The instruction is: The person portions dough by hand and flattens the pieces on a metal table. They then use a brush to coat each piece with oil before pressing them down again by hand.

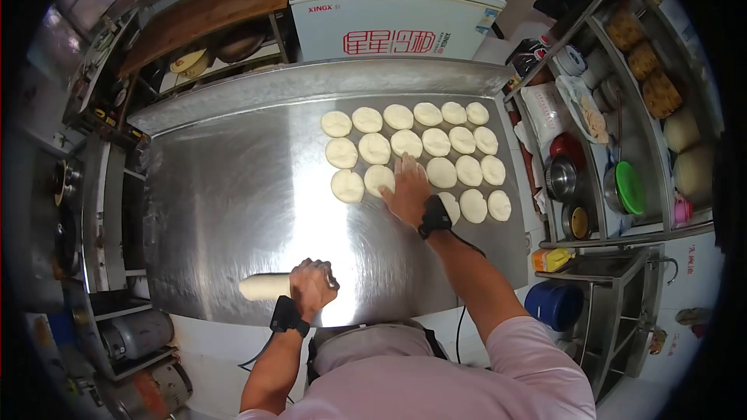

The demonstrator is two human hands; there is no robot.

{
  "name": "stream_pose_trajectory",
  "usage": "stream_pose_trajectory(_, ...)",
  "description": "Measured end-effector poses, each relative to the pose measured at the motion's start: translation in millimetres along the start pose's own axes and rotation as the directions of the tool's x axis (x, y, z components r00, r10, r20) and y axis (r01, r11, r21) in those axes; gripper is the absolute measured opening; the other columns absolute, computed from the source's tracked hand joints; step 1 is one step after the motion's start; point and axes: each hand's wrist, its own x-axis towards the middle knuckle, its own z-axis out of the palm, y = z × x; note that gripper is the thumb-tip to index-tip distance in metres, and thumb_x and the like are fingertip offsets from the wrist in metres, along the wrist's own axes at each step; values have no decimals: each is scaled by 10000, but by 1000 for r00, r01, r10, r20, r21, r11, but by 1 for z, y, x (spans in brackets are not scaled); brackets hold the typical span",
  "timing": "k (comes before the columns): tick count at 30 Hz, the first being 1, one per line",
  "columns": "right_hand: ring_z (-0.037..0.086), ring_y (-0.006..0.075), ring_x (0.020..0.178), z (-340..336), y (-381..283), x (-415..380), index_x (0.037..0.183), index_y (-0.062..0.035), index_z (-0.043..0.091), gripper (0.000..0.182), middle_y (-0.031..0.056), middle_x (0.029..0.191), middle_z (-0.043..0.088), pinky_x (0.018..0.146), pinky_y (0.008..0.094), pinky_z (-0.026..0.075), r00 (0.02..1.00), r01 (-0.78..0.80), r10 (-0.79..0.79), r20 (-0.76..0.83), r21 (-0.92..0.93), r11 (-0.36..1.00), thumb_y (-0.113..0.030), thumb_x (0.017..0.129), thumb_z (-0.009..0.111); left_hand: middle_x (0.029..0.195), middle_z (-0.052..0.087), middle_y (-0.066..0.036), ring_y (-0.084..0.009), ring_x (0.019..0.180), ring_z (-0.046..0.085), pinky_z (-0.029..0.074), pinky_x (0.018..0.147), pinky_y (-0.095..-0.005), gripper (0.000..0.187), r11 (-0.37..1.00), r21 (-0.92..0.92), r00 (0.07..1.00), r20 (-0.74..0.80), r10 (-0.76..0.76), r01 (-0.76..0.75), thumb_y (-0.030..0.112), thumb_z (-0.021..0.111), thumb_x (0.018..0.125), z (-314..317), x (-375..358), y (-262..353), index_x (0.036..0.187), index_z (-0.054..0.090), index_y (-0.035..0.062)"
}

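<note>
Twenty pale dough rounds (436, 142) show in the head view, lying flat on the right half of a metal surface (218, 194). From far to near, the rows show six, six, five and three; the right hand (408, 190) may cover more. That arm reaches forward and slightly inward, palm down, fingers apart, with the fingertips at the near edge of a second-row round. The left hand (311, 286) is low near the surface's near edge, forearm angled up, fingers curled; what they clamp cannot be told. One dough-coloured roll (264, 287) extends leftward from it. Two black wristbands (436, 216), one per wrist, complete the arms.
</note>
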Motion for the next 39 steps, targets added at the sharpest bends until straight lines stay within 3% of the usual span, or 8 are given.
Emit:
stream_pose_trajectory(12,314,402,1402,3,-7,1,1374,37,477,732,284,1472,368,1159,547,225,998,-14,13,-62,-14,1000,-461,864,642,756,666,-70,-284,778,624,515,710,-406,87,999,-38,997,-72,-32,29,165,665,641,-17,-2,13,696,632,107)
stream_pose_trajectory(17,380,422,1354,-4,2,1,1332,34,506,602,285,1450,397,1118,538,297,990,22,2,-139,172,985,-301,858,668,1084,629,-88,-276,1033,577,479,868,-430,481,999,-22,979,202,-25,30,329,803,626,-26,-2,10,1041,673,123)
stream_pose_trajectory(19,392,429,1342,11,12,2,1309,39,522,518,287,1452,398,1117,494,316,919,-93,326,-219,685,723,-215,875,648,1145,591,-106,-292,1080,553,460,903,-442,593,1000,-23,979,205,4,0,349,814,634,-33,-2,6,1149,618,129)
stream_pose_trajectory(21,465,394,1292,4,13,-10,1247,48,565,415,262,1401,480,1084,445,369,860,-94,351,-371,561,822,-180,905,627,1266,513,-142,-323,1174,503,421,974,-465,824,998,-44,963,264,50,-40,387,836,650,-38,-12,-3,1364,506,142)
stream_pose_trajectory(25,654,336,993,-16,-51,-77,1100,3,661,271,174,1045,693,861,397,520,970,-204,235,55,707,677,-188,908,649,1221,557,-143,-336,1163,517,422,983,-467,771,999,47,958,288,2,-16,374,838,675,-54,-17,-17,1320,544,72)
stream_pose_trajectory(30,675,196,882,28,-148,-145,1084,4,662,273,111,980,698,754,334,548,884,-460,96,457,816,349,-215,924,635,1163,587,-143,-337,1115,541,438,945,-458,724,988,-67,980,134,150,-143,380,836,680,-39,-29,-33,1274,579,56)
stream_pose_trajectory(32,668,160,842,22,-178,-148,1078,12,654,273,70,949,674,702,291,549,725,-657,101,682,728,-198,-214,929,615,1146,602,-147,-339,1077,553,444,910,-451,748,970,-124,976,41,214,-208,367,853,662,-44,-33,-32,1281,575,53)
stream_pose_trajectory(39,645,145,777,52,-205,-135,992,-12,662,254,66,913,648,578,288,519,777,-599,5,630,741,-302,-245,922,588,1095,621,-175,-350,1020,575,454,894,-438,1041,941,-224,966,-102,237,-254,323,909,576,-39,-42,-39,1437,407,22)
